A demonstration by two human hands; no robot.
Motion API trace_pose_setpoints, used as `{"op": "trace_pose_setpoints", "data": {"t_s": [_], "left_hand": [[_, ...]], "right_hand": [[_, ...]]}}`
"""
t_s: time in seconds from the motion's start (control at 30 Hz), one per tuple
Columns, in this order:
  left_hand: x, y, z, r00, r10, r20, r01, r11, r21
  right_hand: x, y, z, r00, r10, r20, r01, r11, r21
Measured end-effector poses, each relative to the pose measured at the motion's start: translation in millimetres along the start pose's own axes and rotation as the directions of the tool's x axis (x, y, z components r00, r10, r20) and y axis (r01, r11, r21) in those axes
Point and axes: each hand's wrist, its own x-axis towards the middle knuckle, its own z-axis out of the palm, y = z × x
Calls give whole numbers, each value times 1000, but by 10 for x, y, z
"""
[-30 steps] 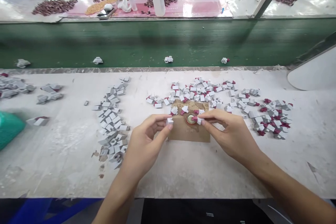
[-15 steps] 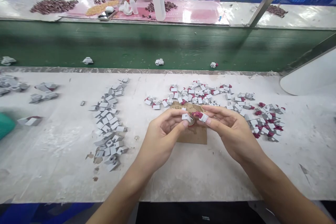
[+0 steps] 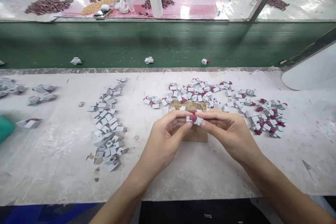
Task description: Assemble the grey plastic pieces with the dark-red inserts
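1. Grey-and-maroon piece (image 3: 193,118), small: sits between my two sets of fingertips, above the cardboard (image 3: 196,137). Whether it is one part or two pressed together, I cannot tell.
2. Left hand (image 3: 165,136): thumb and fingers pinching the grey end on its side.
3. Right hand (image 3: 231,131): thumb and fingers pinching the opposite grey end; maroon shows in the middle.
4. Handling, my judgement: a light, even pinch from both sides, ends square to each other, pressure straight along the line between them. Twisting could make so small a piece slip. Thumbs low leave the maroon middle in sight.
5. Far cluster (image 3: 194,92), grey and maroon: just beyond the cardboard; lifting my knuckles slightly spares it a nudge.
6. Right-hand cluster (image 3: 270,117): beyond my right knuckles, limiting a sideways swing.
7. Grey row (image 3: 109,119): to my left, apart from the left forearm.
8. Tabletop (image 3: 183,178): stretches toward me under both wrists, giving my elbows room to draw back.
9. Green strip (image 3: 126,42): past the table's far edge, well apart from my fingers.
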Motion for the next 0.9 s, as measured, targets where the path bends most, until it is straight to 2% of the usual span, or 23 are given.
{"op": "trace_pose_setpoints", "data": {"t_s": [0.13,0.23,0.3,0.33,0.4,0.47,0.57,0.67,0.73,0.77,0.83,0.9], "left_hand": [[-28,56,-39,998,60,8,-61,986,154],[2,135,-120,994,98,40,-105,963,246],[88,206,-208,994,90,54,-102,954,282],[157,247,-260,996,84,41,-92,950,297],[348,338,-363,996,84,-38,-66,936,346],[603,423,-438,983,126,-135,-58,904,424],[1059,483,-448,965,157,-212,-31,865,500],[1533,424,-367,966,106,-235,36,849,527],[1829,352,-294,971,67,-231,72,835,545],[1967,320,-252,974,47,-223,87,830,552],[2223,278,-154,980,5,-198,109,824,557],[2455,272,-33,986,-30,-162,115,827,551]], "right_hand": [[-25,-72,-9,995,-96,40,101,984,-148],[67,-161,-48,990,-63,126,82,986,-146],[266,-224,-98,975,-13,223,51,985,-167],[418,-251,-124,971,-6,240,58,976,-209],[821,-290,-165,985,-55,166,117,913,-391],[1306,-302,-171,984,-176,11,142,755,-640],[1998,-292,-111,975,-214,-67,100,681,-725],[2398,-311,-72,978,-187,-87,65,680,-730],[2418,-354,-128,977,-183,-114,44,688,-725],[2345,-379,-187,974,-186,-133,34,693,-720],[2038,-421,-349,965,-198,-169,22,709,-705],[1546,-426,-522,959,-209,-192,21,727,-687]]}}
